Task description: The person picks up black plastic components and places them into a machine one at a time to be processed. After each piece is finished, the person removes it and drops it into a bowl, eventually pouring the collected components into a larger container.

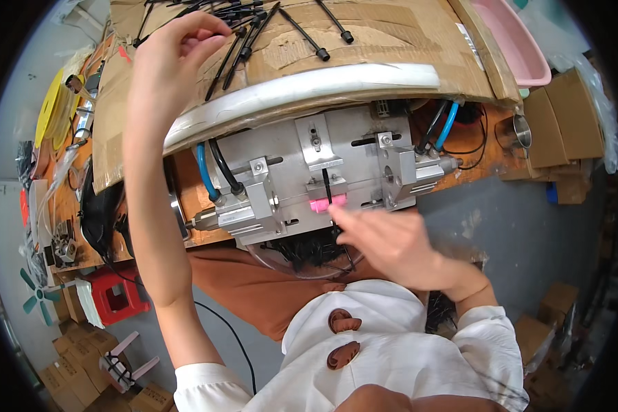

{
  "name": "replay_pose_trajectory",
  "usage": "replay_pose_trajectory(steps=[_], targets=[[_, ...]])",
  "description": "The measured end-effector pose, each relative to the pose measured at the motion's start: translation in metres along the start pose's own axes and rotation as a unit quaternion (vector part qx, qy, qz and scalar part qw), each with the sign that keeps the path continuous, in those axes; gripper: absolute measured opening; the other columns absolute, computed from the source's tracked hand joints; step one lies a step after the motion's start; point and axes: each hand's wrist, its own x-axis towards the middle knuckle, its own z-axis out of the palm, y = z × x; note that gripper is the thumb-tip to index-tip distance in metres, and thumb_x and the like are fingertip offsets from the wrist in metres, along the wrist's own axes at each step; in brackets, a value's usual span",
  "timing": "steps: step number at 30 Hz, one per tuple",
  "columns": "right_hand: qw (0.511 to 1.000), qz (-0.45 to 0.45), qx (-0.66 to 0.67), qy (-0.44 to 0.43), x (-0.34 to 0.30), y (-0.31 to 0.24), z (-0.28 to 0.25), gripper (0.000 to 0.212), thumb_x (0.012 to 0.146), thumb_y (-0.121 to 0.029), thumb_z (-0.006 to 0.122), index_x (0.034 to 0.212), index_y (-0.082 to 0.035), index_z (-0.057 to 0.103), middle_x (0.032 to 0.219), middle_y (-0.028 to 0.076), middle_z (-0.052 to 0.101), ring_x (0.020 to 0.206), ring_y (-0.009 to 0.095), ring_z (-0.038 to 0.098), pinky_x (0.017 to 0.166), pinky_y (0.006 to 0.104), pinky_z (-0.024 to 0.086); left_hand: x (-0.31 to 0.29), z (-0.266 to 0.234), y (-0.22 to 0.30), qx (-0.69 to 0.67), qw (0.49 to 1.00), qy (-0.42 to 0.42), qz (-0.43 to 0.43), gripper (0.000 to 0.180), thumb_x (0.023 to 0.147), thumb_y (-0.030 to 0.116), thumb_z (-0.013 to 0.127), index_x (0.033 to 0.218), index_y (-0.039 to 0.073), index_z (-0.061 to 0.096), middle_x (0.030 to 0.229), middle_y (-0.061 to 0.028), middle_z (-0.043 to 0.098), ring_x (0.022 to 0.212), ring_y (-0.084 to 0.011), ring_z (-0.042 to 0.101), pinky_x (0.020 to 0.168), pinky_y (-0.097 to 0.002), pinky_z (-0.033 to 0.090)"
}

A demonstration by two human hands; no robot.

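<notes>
grey floor spreads around a wooden bench, with cardboard boxes stacked at the lower left, and a red stool and a green-bladed fan near them. on the bench's left side stands a yellow spool; toward the right are a metal cup and, farther up, a pink tray. a cardboard sheet covers the far part of the work area, edged in front by a white padded strip.

nearer the person, a metal plate carries a left clamp block and a right clamp block, each with a blue tube and a black tube running beside or into it. between the two blocks, below a slotted bracket, a black rod lies lengthwise, passing across a bright pink piece at the plate's front edge.

the right hand is at the near part of that rod, its thumb and forefinger narrowly spaced there; motion blur makes it impossible to tell whether they grip it. the left hand is raised over the cardboard, fingers curled, close to loose black rods; whether it holds one cannot be told. beneath the plate's front edge, a clear bowl contains more black pieces.
</notes>
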Motion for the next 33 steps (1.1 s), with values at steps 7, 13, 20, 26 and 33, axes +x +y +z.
replay_pose_trajectory(steps=[7, 13, 20, 26, 33], targets=[[0.983, 0.117, -0.131, 0.048, 0.151, 0.077, -0.059, 0.059, 0.081, -0.023, 0.067, 0.131, -0.004, 0.043, 0.098, 0.022, 0.065, 0.091, 0.031, 0.064, 0.081, 0.0413, 0.049, -0.111, 0.026, 0.086, -0.092, 0.986, 0.137, -0.038, 0.046, 0.08, -0.01, 0.06, 0.123, 0.005, 0.06, 0.094, -0.0053, 0.058, 0.083, -0.0131, 0.052, 0.078, -0.0256, 0.046], [0.997, 0.046, 0.03, -0.06, 0.197, 0.106, -0.071, 0.019, 0.088, -0.014, 0.059, 0.097, 0.001, 0.065, 0.083, 0.013, 0.067, 0.072, 0.02, 0.063, 0.065, 0.0325, 0.05, -0.204, 0.093, 0.122, 0.031, 0.999, -0.014, 0.008, 0.072, 0.071, -0.011, 0.06, 0.139, -0.009, 0.036, 0.096, -0.0125, 0.051, 0.084, -0.0253, 0.049, 0.078, -0.0337, 0.045], [0.958, 0.164, 0.219, 0.085, 0.123, 0.061, -0.105, 0.018, 0.085, -0.008, 0.062, 0.1, 0.002, 0.064, 0.086, 0.009, 0.068, 0.067, 0.011, 0.06, 0.056, 0.0245, 0.045, -0.209, 0.125, 0.125, 0.083, 0.994, -0.071, -0.023, 0.076, 0.069, -0.011, 0.055, 0.141, -0.011, 0.03, 0.097, -0.0128, 0.047, 0.085, -0.0251, 0.047, 0.079, -0.0325, 0.045], [0.967, 0.091, 0.184, 0.149, 0.028, 0.028, -0.052, 0.033, 0.078, 0.016, 0.062, 0.108, 0.002, 0.062, 0.093, 0.01, 0.069, 0.079, 0.014, 0.067, 0.067, 0.0231, 0.055, -0.203, 0.118, 0.121, 0.098, 0.992, -0.083, -0.014, 0.074, 0.07, -0.009, 0.056, 0.14, -0.009, 0.033, 0.098, -0.013, 0.049, 0.085, -0.0255, 0.05, 0.08, -0.0339, 0.046], [0.997, 0.039, 0.027, 0.053, -0.034, -0.005, 0.027, 0.06, 0.072, -0.002, 0.072, 0.129, 0.004, 0.053, 0.059, 0.002, 0.049, 0.048, 0.013, 0.049, 0.044, 0.0292, 0.04, -0.057, 0.047, 0.068, 0.123, 0.979, 0.134, 0.094, 0.046, 0.071, -0.013, 0.046, 0.114, -0.001, 0.055, 0.103, -0.0183, 0.051, 0.096, -0.0345, 0.049, 0.085, -0.0407, 0.043]])
